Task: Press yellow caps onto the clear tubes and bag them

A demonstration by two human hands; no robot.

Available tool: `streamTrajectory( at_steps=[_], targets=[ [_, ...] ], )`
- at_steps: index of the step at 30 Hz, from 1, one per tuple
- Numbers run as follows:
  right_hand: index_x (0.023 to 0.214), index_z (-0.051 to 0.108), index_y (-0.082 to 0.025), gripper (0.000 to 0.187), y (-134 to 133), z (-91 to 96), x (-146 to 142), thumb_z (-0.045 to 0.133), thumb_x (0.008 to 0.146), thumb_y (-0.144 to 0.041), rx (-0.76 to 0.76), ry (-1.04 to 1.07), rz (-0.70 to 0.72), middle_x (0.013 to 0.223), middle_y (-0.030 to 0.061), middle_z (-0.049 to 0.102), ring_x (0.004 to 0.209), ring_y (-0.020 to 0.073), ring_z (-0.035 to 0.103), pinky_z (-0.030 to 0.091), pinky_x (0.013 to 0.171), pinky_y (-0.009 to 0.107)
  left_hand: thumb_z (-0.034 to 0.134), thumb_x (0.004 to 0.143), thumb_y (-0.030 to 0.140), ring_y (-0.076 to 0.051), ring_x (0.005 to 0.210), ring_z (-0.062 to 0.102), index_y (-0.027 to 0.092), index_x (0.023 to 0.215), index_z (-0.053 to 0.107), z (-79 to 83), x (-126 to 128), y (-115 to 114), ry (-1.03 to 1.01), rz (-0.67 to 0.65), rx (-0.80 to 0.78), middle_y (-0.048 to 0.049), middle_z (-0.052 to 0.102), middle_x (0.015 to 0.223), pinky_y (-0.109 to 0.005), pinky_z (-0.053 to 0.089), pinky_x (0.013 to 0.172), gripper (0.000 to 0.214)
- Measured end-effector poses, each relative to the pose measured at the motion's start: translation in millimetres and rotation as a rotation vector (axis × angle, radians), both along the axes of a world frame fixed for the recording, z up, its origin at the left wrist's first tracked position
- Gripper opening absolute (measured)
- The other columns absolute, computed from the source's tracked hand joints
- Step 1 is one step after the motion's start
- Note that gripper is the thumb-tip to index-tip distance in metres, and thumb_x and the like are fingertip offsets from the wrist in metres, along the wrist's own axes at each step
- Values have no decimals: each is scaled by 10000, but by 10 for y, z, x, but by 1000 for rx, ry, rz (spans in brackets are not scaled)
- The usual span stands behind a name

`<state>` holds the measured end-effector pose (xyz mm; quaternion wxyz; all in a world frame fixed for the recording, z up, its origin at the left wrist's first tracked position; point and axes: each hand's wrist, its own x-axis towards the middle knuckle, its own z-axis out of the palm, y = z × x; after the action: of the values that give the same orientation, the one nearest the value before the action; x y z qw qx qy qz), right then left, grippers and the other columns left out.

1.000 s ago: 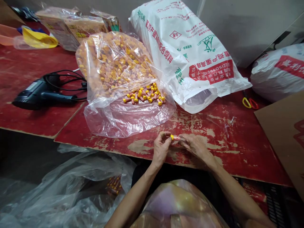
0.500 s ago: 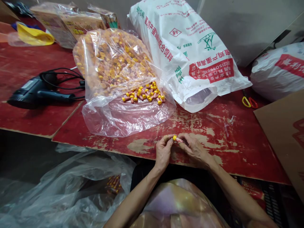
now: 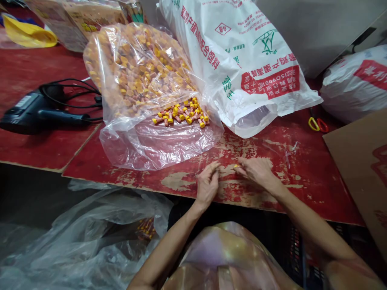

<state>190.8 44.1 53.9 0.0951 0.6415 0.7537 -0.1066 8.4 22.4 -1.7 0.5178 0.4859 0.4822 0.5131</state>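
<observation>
A small yellow-tipped piece (image 3: 236,165) shows only as a speck just below the middle of the frame, pinched at the fingertips of the right hand (image 3: 256,171), which hides the rest of it. Just to its left, the left hand (image 3: 207,186) hovers with its fingers loosely curled, apart from the piece; whether it grips anything cannot be told. Both hands are over the worn red table (image 3: 302,189). Above them, a clear bag (image 3: 145,80) full of yellow-capped pieces lies with some of them loose (image 3: 181,114) at its mouth. A white printed sack (image 3: 242,60) leans beside it at upper centre. A black corded tool (image 3: 36,114) lies at the left edge, scissors (image 3: 317,125) at the right.
</observation>
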Motion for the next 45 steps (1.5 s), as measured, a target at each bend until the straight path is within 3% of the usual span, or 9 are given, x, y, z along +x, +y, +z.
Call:
streamTrajectory(
  at_steps=[5, 11, 16, 20, 25, 29, 36, 40, 45],
  targets=[
    [828, 668, -152, 187, 158, -29, 33, 501, 840, -235, -108, -211, 108, 752, 169, 695, 697, 259, 659, 301, 549, 286, 539, 795, 152, -183, 941, 620, 235, 1016, 687, -92, -213, 89, 124, 183, 14, -50, 672, 988, -309, 468, 883, 279],
    [857, 640, -173, 203, 191, -176, 180, 470, 875, -284, -89, -128, 125, 687, 110, 667, 631, 225, 622, 269, 536, 282, 541, 831, 216, -173, 872, 612, 211, 962, 660, -86, -225, 277, 211, 213, 65, -45, 666, 933, -286, 455, 821, 178],
    [1003, 612, -170, 365, 266, -385, 122, 297, 975, -353, 211, 68, 82, 878, 96, 646, 747, 189, 586, 339, 605, 272, 547, 828, 240, -194, 767, 587, 194, 898, 632, 31, -225, 990, 575, 250, 209, -50, 631, 823, -296, 432, 734, 119],
    [1233, 547, -168, 368, 341, -564, -26, 368, 955, -331, 395, 110, 60, 1056, 139, 618, 911, 232, 564, 404, 744, 313, 512, 849, 258, -265, 886, 597, 154, 1026, 601, 25, -101, 1653, 933, 224, 141, -138, 624, 990, -333, 414, 745, 224],
    [1085, 620, -173, 322, 611, -407, 294, 351, 948, -288, 624, 281, -200, 1069, 118, 629, 959, 206, 569, 423, 812, 294, 505, 822, 214, -307, 950, 579, 143, 932, 600, -77, 24, 2008, 928, 180, 138, -175, 606, 1047, -363, 395, 776, 162],
    [1011, 628, -184, 320, 1108, -245, 497, 331, 942, -283, 536, 328, -450, 1003, 90, 651, 918, 207, 596, 428, 766, 292, 492, 791, 163, -284, 950, 572, 167, 835, 587, -106, -69, 1949, 795, 212, 149, -145, 620, 951, -365, 390, 812, 105],
    [1087, 575, -65, 321, 1733, -347, 269, 472, 812, -193, 405, 446, -444, 1082, 211, 610, 950, 266, 598, 422, 778, 341, 575, 739, 284, -163, 694, 601, 194, 821, 573, -42, -363, 1547, 377, 244, 61, -27, 626, 745, -277, 453, 655, 122],
    [1138, 501, -109, 396, 1525, -319, 378, 483, 767, -244, 449, 568, -468, 990, 130, 616, 855, 219, 602, 452, 747, 326, 648, 681, 453, -126, 514, 577, 174, 796, 544, -48, -422, 1178, 64, 175, -56, 6, 595, 626, -255, 463, 508, 318],
    [955, 458, -214, 296, 690, -260, 340, 540, 720, -374, 299, 1364, -592, 741, -4, 603, 616, 162, 602, 497, 620, 308, 855, 471, 286, -101, 538, 599, 157, 756, 600, -3, -154, 729, -582, -18, -357, 16, 623, 660, -197, 457, 476, 404]
  ],
)
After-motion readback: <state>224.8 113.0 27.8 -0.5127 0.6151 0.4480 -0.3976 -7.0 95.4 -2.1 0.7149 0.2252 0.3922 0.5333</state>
